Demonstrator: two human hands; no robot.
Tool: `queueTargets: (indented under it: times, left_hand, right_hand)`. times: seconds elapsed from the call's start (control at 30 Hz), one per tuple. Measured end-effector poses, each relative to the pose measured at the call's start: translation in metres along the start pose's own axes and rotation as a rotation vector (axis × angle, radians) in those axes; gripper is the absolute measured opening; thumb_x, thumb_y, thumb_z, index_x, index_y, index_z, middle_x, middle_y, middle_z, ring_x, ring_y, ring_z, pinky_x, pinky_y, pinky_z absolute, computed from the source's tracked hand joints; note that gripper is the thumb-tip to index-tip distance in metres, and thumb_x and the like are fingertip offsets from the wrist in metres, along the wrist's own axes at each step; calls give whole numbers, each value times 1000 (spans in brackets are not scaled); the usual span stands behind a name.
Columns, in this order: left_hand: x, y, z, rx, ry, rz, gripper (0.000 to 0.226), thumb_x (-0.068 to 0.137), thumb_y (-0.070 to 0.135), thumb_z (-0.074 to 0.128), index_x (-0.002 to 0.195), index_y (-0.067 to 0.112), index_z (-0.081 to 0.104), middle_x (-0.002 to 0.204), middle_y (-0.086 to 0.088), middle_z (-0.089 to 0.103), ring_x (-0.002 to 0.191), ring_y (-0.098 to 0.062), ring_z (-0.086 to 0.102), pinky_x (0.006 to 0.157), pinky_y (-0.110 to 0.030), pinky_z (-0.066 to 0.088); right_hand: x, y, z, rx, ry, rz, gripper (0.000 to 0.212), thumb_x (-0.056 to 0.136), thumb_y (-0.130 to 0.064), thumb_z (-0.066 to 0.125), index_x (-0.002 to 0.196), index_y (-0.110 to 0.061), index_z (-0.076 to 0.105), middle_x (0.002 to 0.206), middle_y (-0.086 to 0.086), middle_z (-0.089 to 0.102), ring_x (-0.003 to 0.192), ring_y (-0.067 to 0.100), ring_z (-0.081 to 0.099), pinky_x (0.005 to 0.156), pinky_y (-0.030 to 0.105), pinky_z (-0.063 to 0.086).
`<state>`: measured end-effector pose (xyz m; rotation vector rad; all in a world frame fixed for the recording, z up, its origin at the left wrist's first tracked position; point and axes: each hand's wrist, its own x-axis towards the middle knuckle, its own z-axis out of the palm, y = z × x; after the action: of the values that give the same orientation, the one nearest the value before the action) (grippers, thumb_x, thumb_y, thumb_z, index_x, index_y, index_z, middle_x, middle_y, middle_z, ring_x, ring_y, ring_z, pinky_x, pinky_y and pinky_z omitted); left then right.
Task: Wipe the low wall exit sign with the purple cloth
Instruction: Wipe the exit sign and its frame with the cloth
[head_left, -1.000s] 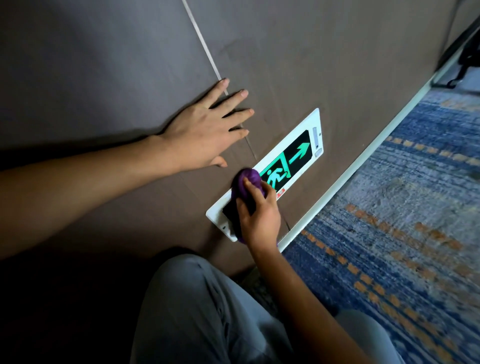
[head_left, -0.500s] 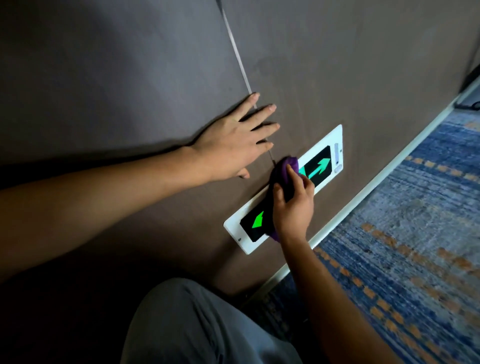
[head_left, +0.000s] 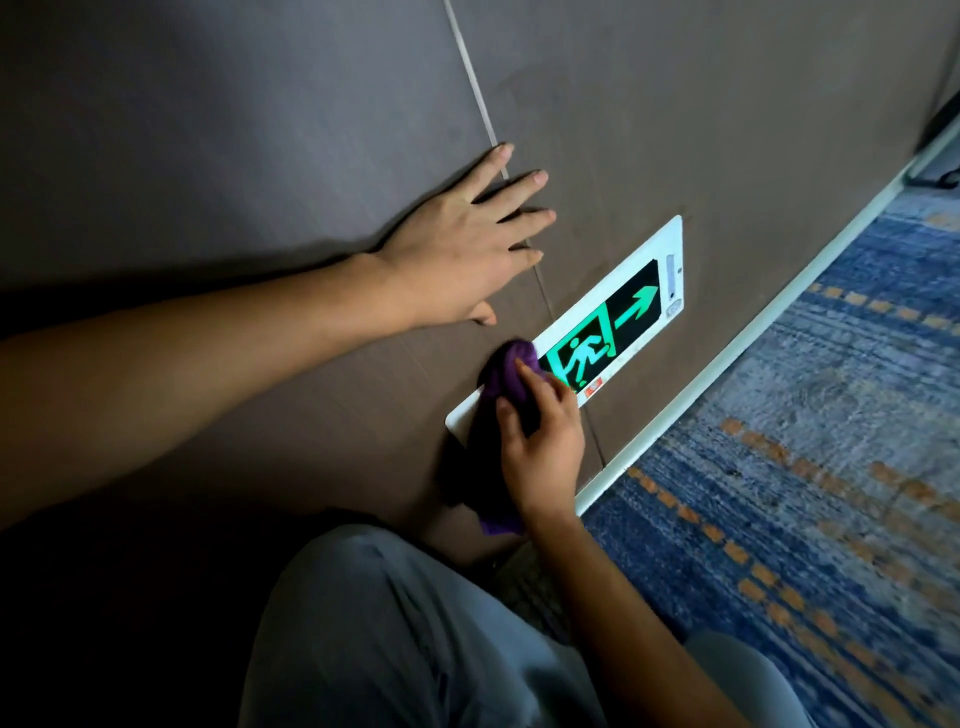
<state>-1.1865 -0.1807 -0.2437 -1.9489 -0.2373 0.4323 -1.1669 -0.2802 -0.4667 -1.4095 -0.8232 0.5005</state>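
Note:
The exit sign (head_left: 628, 312) is a white-framed black panel with a glowing green running figure and arrow, set low in the dark brown wall. My right hand (head_left: 540, 441) presses the bunched purple cloth (head_left: 143, 374) against the sign's left end, covering that part. A tail of the cloth hangs below my wrist. My left hand (head_left: 462, 249) lies flat on the wall above the sign, fingers spread, holding nothing.
A white baseboard (head_left: 727, 364) runs along the foot of the wall. Blue carpet with orange dashes (head_left: 805, 493) covers the floor to the right. My knees in grey trousers (head_left: 395, 639) fill the bottom of the view. A thin seam (head_left: 475, 83) runs up the wall.
My right hand slid the cloth from the sign's middle back to its left end, uncovering the running figure. The left hand stayed flat on the wall.

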Motion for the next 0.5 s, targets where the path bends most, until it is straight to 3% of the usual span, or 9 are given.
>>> queueTargets:
  times: [0.1, 0.23, 0.5]
  left_hand:
    - [-1, -2, 0, 7, -7, -1, 85, 84, 70, 61, 152, 24, 43, 168, -10, 25, 157, -38, 11, 124, -65, 7]
    - [-1, -2, 1, 22, 8, 8, 86, 82, 71, 61, 152, 24, 44, 167, -9, 27, 157, -37, 13, 124, -65, 9]
    - [-2, -4, -2, 8, -7, 26, 84, 82, 70, 62, 150, 24, 47, 166, -10, 28, 157, -37, 12, 124, -65, 8]
  right_hand:
    - [31, -4, -14, -3, 87, 19, 49, 91, -20, 71, 139, -23, 61, 134, 11, 57, 121, 25, 58, 94, -3, 25]
    - [52, -5, -15, -77, 70, 50, 52, 94, -30, 66, 145, -31, 54, 142, 7, 52, 124, 24, 56, 95, 18, 34]
    - [-21, -1, 11, -119, -47, -25, 51, 93, -26, 67, 142, -34, 57, 149, 9, 46, 126, 28, 58, 92, 23, 40]
